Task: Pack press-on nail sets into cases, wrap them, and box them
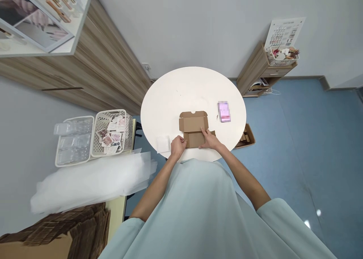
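A brown cardboard mailer box (194, 123) lies partly folded near the front edge of the white oval table (164, 100). Its lid panel and side flaps are spread away from me, and the tray part is close to my body. My left hand (178, 145) is closed at the tray's left front corner, its fingers pinching the side wall. Across the right side lies my right hand (211, 140), with the thumb by the front edge and the fingers over the fold and side flap. Just left of my left hand is a flat white packet (163, 144).
A blurred pink-purple item (224, 112) lies to the right on the table. At left are a card-filled basket (109, 136), a basket of clear plastic cases (74, 140), white sheets (93, 179) and stacked cardboard (85, 232). An open carton (246, 138) stands on the floor.
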`<state>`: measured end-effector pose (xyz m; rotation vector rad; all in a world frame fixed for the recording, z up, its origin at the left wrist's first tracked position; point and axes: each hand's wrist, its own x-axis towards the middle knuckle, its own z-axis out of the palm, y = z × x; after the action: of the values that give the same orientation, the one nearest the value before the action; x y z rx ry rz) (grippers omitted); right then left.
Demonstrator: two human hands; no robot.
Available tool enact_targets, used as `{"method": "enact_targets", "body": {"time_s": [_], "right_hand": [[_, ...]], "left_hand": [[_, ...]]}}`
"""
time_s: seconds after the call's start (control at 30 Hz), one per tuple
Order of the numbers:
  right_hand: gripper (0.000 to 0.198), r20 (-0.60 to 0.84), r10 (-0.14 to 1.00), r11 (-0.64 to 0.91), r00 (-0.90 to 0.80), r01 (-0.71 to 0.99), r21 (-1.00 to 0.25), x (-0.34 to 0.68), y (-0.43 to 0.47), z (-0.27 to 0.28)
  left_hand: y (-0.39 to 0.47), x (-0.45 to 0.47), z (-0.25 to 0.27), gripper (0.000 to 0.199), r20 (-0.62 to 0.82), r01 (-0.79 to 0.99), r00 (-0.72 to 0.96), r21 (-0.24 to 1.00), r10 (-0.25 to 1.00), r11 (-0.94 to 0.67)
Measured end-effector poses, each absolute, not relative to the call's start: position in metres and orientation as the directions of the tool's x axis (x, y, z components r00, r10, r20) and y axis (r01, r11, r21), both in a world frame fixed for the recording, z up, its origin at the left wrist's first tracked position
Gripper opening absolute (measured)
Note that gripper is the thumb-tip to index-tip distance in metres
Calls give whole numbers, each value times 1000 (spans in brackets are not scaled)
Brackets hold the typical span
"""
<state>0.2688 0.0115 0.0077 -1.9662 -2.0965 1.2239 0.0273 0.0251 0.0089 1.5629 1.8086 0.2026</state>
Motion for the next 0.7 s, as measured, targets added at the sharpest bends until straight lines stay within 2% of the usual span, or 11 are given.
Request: {"method": "enact_targets", "body": {"time_s": [0.37, 0.47, 0.57, 0.63, 0.7], "right_hand": [[125, -484, 854, -130, -189, 823, -552, 268, 13, 11], [101, -367, 919, -143, -145, 745, -652, 276, 2, 16], [66, -202, 976, -206, 86, 673, -710, 294, -15, 16], [55, -192, 953, -302, 236, 657, -690, 305, -25, 12], [48, -267, 918, -396, 294, 631, -667, 312, -32, 5]], "left_hand": [[18, 36, 3, 7, -445, 899, 6, 395, 896, 190], [18, 39, 5, 9, -438, 901, 7, 393, 899, 184], [17, 40, 7, 10, -425, 897, 7, 402, 905, 183], [16, 41, 9, 10, -417, 895, 6, 408, 909, 181], [16, 42, 11, 11, -415, 891, 7, 415, 910, 182]]}}
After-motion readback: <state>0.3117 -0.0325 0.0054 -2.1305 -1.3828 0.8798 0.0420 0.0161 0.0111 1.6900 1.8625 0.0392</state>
